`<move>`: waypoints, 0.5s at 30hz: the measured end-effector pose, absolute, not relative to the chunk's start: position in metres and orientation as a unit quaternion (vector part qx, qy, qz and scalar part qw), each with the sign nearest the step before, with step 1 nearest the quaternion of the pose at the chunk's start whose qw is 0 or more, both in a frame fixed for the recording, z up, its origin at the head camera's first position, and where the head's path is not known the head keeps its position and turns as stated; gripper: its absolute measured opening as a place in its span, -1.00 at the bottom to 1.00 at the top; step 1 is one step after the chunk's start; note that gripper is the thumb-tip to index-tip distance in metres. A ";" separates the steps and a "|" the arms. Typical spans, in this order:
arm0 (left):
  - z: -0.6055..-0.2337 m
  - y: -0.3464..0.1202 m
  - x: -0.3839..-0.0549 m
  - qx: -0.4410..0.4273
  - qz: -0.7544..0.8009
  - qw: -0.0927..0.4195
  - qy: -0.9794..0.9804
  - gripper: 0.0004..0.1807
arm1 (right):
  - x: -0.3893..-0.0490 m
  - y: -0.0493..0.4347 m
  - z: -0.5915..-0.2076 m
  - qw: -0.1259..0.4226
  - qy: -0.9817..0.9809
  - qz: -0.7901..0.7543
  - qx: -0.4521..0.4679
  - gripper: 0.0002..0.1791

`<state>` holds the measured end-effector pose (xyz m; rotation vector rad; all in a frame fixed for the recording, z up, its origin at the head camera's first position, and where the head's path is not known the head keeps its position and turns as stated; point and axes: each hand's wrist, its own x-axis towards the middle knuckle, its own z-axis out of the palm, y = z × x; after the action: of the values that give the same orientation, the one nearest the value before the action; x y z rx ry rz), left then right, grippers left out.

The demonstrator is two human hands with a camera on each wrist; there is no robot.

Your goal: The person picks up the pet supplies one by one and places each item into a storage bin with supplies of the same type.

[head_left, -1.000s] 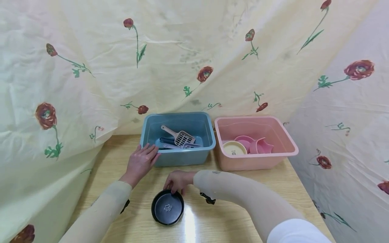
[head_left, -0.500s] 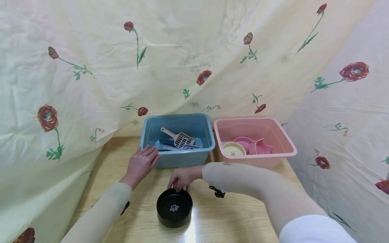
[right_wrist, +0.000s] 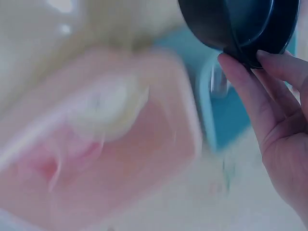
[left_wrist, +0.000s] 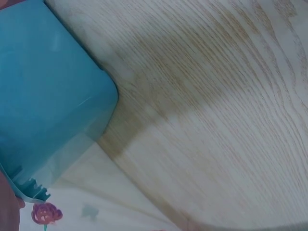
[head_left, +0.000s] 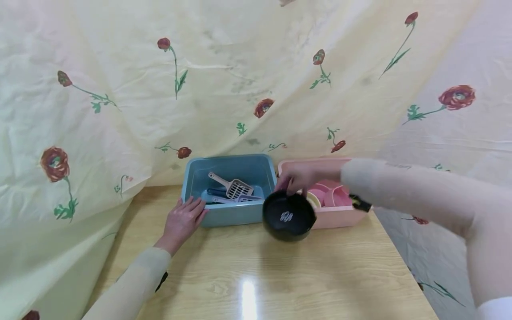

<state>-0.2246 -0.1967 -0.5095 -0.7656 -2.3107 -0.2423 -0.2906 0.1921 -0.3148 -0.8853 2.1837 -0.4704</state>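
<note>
In the head view my right hand [head_left: 298, 179] pinches the far rim of a black pet bowl [head_left: 289, 218] with a paw print inside. The bowl hangs tilted over the table in front of the two bins. The right wrist view shows the thumb inside the bowl's wall [right_wrist: 207, 26] and fingers outside. My left hand [head_left: 185, 221] rests on the front left corner of the blue bin [head_left: 236, 215]. Inside that bin lie litter scoops, a beige one [head_left: 236, 187] on top. The pink bin [head_left: 340, 218] holds a cream bowl [head_left: 314, 200] and pink bowls [head_left: 338, 195].
Both bins stand side by side at the back of the wooden table [head_left: 208, 275]. A flowered cloth [head_left: 224, 102] hangs behind and on both sides. My right forearm passes over the pink bin and hides part of it.
My right hand has lifted the black bowl off the table and carried it right and away from me, toward the bins. The left hand keeps its place on the blue bin.
</note>
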 end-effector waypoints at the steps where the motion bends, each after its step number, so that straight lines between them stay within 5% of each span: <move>1: -0.510 -0.197 -0.224 -0.293 -0.091 0.337 -0.890 -0.17 | -0.297 0.203 -0.305 0.356 0.853 -0.179 -0.336 -0.55; 7: -0.510 -0.198 -0.220 -0.287 -0.086 0.327 -0.896 -0.41 | -0.338 0.256 -0.283 0.326 0.892 -0.156 -0.271 -0.55; 15: -0.509 -0.196 -0.220 -0.278 -0.073 0.315 -0.905 -0.57 | -0.380 0.307 -0.343 0.286 0.926 -0.142 -0.200 -0.56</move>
<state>-0.2204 -0.1958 -0.5091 -0.7311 -2.3832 -0.1924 -0.3799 0.3074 -0.3435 -0.5349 2.4756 -0.3808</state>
